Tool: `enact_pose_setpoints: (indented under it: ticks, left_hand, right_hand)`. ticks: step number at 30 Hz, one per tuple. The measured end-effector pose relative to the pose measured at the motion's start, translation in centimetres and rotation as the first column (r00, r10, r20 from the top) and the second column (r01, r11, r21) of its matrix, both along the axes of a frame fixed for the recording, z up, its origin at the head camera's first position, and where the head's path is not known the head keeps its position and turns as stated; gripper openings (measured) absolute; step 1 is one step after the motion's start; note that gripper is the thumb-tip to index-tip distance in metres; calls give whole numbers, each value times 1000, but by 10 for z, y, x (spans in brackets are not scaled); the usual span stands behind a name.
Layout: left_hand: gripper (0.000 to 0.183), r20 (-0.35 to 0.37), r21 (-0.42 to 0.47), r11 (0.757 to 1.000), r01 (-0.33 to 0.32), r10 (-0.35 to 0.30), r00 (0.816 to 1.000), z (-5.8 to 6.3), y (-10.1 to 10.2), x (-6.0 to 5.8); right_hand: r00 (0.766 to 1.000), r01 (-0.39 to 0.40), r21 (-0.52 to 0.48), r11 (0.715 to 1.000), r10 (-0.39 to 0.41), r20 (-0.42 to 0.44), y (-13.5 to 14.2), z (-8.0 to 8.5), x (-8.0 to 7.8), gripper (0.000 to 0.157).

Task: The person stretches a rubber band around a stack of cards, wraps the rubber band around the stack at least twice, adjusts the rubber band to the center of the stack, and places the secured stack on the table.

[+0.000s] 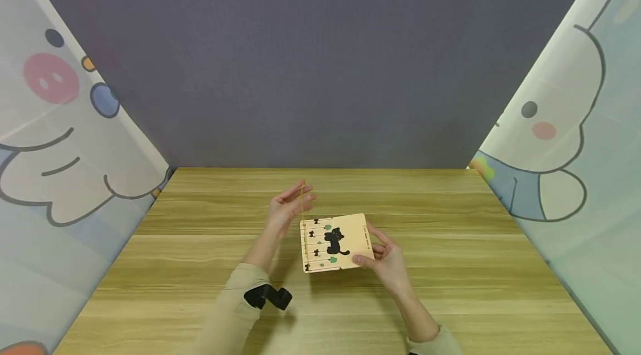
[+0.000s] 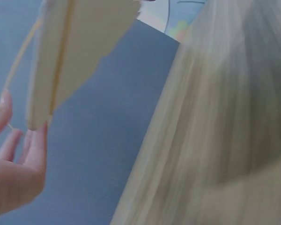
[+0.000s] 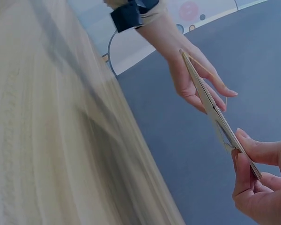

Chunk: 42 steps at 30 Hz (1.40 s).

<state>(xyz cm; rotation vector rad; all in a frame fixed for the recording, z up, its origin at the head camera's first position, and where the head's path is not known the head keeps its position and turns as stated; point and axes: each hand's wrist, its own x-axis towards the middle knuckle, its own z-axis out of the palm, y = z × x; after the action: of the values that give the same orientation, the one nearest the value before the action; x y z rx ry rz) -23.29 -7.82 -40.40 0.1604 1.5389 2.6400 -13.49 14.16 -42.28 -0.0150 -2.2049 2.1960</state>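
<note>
My right hand (image 1: 388,260) pinches the right end of a flat cream cat-printed card (image 1: 353,232), thumb on its face and fingers behind. A large black cat is printed on it, with small cats and green shapes between lines at its left. Edge-on in the right wrist view, the card (image 3: 208,101) looks thin and layered. A thin yellow elastic band (image 1: 302,205) runs along its left edge and stretches up to my left hand (image 1: 287,210), looped over a fingertip. In the left wrist view, another fingertip of the left hand (image 2: 18,173) touches the card's corner (image 2: 37,119).
Below the hands lies a wood-grain table (image 1: 210,266), with a dark grey panel (image 1: 320,65) standing behind it. Cartoon-printed curtains (image 1: 75,160) hang at both sides. A black wrist strap with a camera (image 1: 267,295) sits on the left sleeve.
</note>
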Motion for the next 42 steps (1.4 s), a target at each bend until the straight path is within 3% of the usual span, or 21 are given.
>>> enact_pose_setpoints:
  ticks: [5, 11, 18, 21, 23, 27, 31, 33, 35, 38, 42]
  left_hand:
    - [43, 129, -6, 999, 42, -41, 991, 13, 0, -8]
    - [38, 237, -11, 989, 145, -138, 962, 28, -2, -14]
    - [35, 284, -156, 942, 296, -245, 927, 38, -4, -19]
    - [35, 295, -264, 893, 365, -286, 912, 40, -6, -22]
    - [37, 283, -334, 838, 432, -348, 894, 41, -8, -25]
    - [40, 222, -449, 704, 551, -509, 832, 46, -14, -30]
    - [36, 194, -541, 584, 606, -614, 765, 54, -17, -33]
    - [35, 214, -546, 558, 625, -628, 748, 58, -16, -34]
    - [34, 243, -535, 550, 641, -626, 741, 60, -16, -35]
    - [32, 300, -512, 562, 649, -591, 749, 62, -15, -35]
    - [30, 347, -526, 559, 641, -546, 762, 61, -14, -35]
  right_hand:
    - [1000, 4, 8, 1000, -4, -8, 1, -4, 1, 73]
    - [999, 28, 22, 999, -27, -41, 1, -7, 0, 74]
    - [997, 32, 37, 999, -29, -74, 2, -8, -1, 72]
    - [997, 30, 32, 999, -27, -75, 3, -9, -1, 72]
    - [997, 23, 27, 999, -21, -70, 3, -10, -1, 72]
    - [999, 16, 20, 1000, -15, -48, 3, -12, -1, 72]
    - [999, 9, 19, 1000, -9, -43, 3, -13, -1, 72]
    - [999, 3, 14, 1000, -2, -44, 2, -13, -1, 72]
    - [999, -3, 4, 1000, 3, -41, 1, -13, -1, 72]
    - [999, -1, -1, 1000, 1, -37, 0, -12, 0, 72]
    - [999, 11, 12, 1000, -10, -43, -1, -12, 0, 72]
